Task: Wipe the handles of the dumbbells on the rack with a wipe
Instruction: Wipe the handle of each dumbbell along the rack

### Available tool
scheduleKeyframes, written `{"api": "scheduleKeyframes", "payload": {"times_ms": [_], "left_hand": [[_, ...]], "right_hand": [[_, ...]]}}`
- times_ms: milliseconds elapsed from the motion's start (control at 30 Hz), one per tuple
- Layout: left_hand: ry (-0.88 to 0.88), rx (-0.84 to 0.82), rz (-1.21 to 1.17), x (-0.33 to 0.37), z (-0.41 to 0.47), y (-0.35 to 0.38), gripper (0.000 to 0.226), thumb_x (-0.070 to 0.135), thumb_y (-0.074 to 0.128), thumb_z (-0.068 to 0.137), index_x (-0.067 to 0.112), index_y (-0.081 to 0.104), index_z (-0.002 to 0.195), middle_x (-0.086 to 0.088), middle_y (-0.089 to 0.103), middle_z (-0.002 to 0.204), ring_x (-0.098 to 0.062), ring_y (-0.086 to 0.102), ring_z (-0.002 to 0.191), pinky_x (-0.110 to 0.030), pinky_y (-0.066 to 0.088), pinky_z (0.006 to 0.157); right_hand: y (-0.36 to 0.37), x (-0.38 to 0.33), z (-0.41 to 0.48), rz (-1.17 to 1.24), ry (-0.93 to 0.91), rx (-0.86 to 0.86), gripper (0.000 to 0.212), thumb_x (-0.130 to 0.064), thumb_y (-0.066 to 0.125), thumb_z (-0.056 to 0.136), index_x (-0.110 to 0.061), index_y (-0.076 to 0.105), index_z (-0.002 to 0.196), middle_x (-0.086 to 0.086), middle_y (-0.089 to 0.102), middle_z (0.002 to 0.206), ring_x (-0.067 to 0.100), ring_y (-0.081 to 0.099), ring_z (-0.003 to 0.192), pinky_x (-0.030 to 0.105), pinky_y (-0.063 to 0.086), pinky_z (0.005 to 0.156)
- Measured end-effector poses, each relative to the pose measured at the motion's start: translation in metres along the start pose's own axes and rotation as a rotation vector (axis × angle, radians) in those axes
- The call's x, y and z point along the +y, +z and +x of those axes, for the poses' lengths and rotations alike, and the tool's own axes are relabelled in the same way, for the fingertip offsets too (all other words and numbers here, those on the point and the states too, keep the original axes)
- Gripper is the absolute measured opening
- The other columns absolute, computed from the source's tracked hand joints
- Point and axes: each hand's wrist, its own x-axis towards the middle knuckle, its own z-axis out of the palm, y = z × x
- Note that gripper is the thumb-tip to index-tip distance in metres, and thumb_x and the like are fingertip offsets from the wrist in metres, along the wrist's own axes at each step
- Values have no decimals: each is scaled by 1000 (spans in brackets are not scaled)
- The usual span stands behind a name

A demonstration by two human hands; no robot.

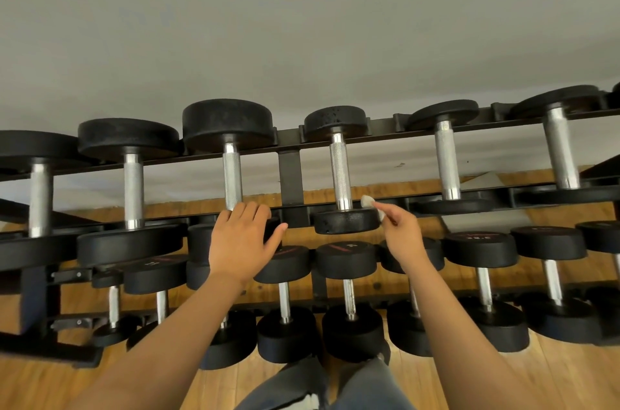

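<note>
The right hand [399, 228] pinches a small crumpled white wipe [367, 200] between thumb and fingertips, with the other fingers curled in. The wipe is just to the right of the near end of a ridged steel handle [340, 171]; whether it touches the metal I cannot tell. That handle belongs to the small dumbbell [347, 221] on the upper row of the black rack [290, 174]. Its long axis runs straight away from the person, from the near head up to the far one. From the right hand, the handle lies a little to the left and beyond, so the coming stroke would likely go leftward onto the bar and then along it, away from the body. This hand is the nearer of the two to that bar.

The left hand [241, 235] holds nothing. Its fingers are straight and slightly spread, resting on the near head of the neighbouring dumbbell [228, 124] to the left, fingertips close to the foot of that one's bar.

The lower dumbbells [345, 258] carry faint red stripes and pale numbers on their heads, too small and blurred to read surely. Behind are a grey wall [302, 23] and a wooden floor [553, 376].
</note>
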Motion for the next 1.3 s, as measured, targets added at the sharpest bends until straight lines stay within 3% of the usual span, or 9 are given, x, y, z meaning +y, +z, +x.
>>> {"api": "scheduleKeyframes", "payload": {"times_ms": [133,267,467,700,933,1033,1167,1300], "left_hand": [[-1,12,-7,0,-1,1,50,55,32,93,16,64,91,0,62,85,-21,59,80,-34,47,70],[4,11,-4,0,0,1,51,55,31,94,16,64,91,-1,62,84,-21,59,79,-35,47,69],[8,9,-7,-2,-1,2,53,56,30,94,15,64,92,-2,62,85,-22,58,81,-35,47,70],[16,11,-16,-1,0,1,54,57,29,94,16,64,92,-1,63,85,-21,59,80,-36,47,71],[20,29,-28,-2,-1,2,55,57,29,94,15,64,92,-2,63,86,-21,59,81,-36,47,71],[27,18,-41,-3,-1,3,54,56,30,94,14,64,93,-2,63,88,-21,59,83,-36,47,71],[20,24,-41,-3,-1,4,54,56,29,94,15,64,92,-2,63,88,-21,58,83,-35,47,71],[21,48,-42,-3,-2,4,51,54,31,94,15,63,91,-1,62,84,-21,58,81,-34,45,70]], "right_hand": [[-4,12,-15,16,5,53,32,-2,53,95,-16,64,122,-3,65,116,9,58,109,23,44,93],[0,12,-9,36,39,67,31,-3,53,95,-18,66,119,-1,67,115,13,60,110,32,48,98],[5,-2,-33,102,-24,211,30,0,57,92,-18,67,114,-9,66,102,-3,60,94,8,45,75],[11,-19,-35,131,-95,260,26,0,60,90,-20,68,105,-10,66,97,4,62,94,10,48,75],[21,-29,-51,-12,-245,288,30,2,64,86,-26,67,97,-15,60,93,5,60,90,14,49,80],[21,-36,-48,-119,-296,258,26,2,66,85,-19,71,100,-18,58,92,8,59,92,15,45,83],[28,-30,-66,-252,-338,239,27,1,70,82,-15,72,103,-10,60,97,9,55,97,9,40,82],[29,-40,-53,-314,-406,241,24,1,70,82,-12,72,102,-7,61,97,12,53,94,12,40,82]]}}
